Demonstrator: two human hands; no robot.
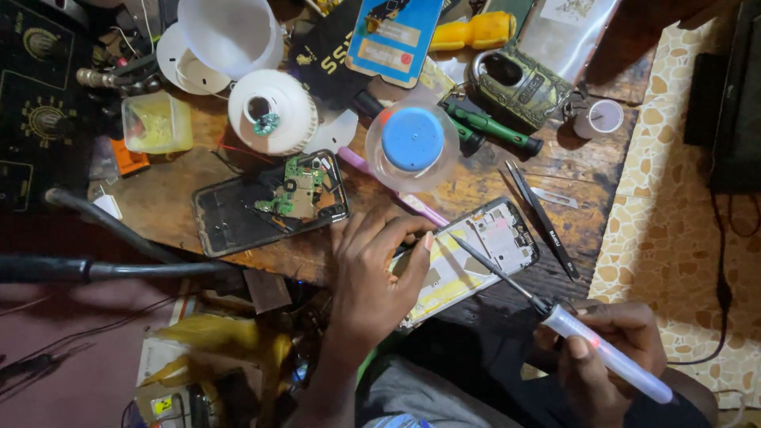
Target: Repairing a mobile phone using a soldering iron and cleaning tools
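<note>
Worn wooden workbench (590,190), dim light; beige stone-pattern covering (674,198) at right, dark box (737,95) on it.

2 opened phones (472,257) (269,204), 1 precision driver (555,317), 1 tweezers (543,218), 1 padlock (519,83) — 2 hands (372,277) (606,357).

The opened white-framed phone body (476,254) lies at the worn wooden table's (579,198) near edge — black tweezers (543,214) just right, dismantled black phone shell (269,202) left, blue-capped clear jar (412,144) behind.
</note>
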